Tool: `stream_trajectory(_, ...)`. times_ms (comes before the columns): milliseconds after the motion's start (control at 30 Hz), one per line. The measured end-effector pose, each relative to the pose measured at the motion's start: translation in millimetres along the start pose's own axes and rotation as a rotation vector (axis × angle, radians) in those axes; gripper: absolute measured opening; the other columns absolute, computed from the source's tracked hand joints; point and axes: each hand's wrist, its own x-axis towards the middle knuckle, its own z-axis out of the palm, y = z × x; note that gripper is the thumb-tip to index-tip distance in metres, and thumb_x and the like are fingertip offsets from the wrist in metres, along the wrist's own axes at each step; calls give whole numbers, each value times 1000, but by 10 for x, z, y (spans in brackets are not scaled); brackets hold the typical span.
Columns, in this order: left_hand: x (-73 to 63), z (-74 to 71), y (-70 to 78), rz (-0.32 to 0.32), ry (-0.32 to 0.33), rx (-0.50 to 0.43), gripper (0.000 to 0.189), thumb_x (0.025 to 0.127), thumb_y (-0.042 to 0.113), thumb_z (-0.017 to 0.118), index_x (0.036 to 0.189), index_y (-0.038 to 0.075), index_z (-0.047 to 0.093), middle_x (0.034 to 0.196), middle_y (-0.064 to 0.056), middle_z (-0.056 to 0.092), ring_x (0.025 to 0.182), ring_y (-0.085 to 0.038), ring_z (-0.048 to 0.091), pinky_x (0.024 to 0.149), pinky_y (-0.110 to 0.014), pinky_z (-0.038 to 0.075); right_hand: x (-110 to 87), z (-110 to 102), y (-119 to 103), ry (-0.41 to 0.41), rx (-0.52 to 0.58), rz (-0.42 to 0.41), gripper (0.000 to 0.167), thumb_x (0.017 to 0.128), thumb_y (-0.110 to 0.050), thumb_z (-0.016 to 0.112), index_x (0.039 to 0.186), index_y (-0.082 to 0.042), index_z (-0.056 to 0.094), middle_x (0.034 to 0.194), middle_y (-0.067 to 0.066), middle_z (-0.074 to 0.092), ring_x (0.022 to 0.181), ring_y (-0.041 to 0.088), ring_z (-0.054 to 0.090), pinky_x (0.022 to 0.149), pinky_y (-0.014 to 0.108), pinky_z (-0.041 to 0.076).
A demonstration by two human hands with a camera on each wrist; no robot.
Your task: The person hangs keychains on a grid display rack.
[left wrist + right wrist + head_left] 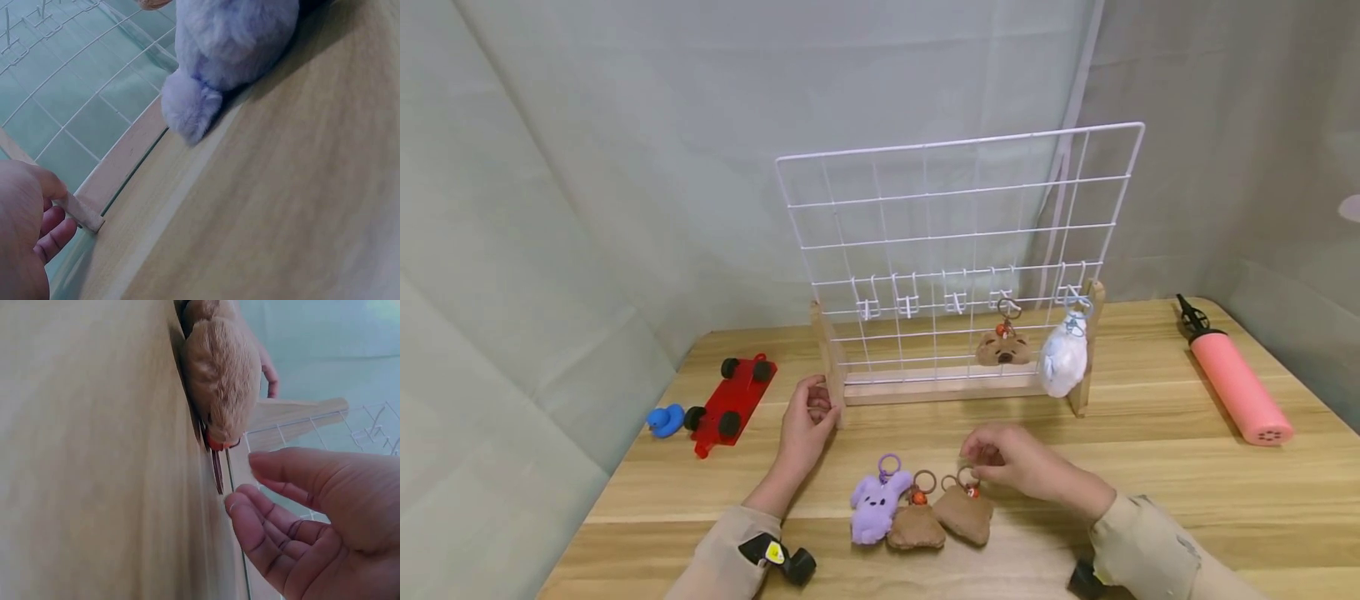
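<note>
A person's two bare hands work at a wooden table (625,533) before a white wire rack (927,194). The left hand (803,429) grips the lower part of the rack's left wooden post (828,358), thumb and fingers on either side. The right hand (1018,462) is nearer and further right, its thumb and fingertips apart, holding nothing; they are just beside the brown ring (217,474) of the right brown plush (966,514).

That plush lies on the near part of the table, at the right end of a row, with a middle brown plush (916,531) and a purple plush (872,510) to its left. On the rack's right side, a bear-faced plush (1002,352) and a white plush (1064,358) hang from white hooks.

The step in hand seems to be picking up the right brown plush while steadying the rack. The next move appears to call for pinching its ring between thumb and fingertips, then lifting it without catching its neighbour.
</note>
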Motion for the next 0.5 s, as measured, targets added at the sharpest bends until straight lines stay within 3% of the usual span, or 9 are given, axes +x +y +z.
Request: stream_trajectory(500, 8, 2, -14, 19, 1, 18, 47, 85, -6, 65, 128, -2, 46, 108, -21, 58, 91, -25, 57, 72, -13, 49, -17, 38, 39, -42, -78, -14, 21, 80, -6, 73, 100, -8, 67, 91, 1, 63, 74, -2, 55, 67, 18, 51)
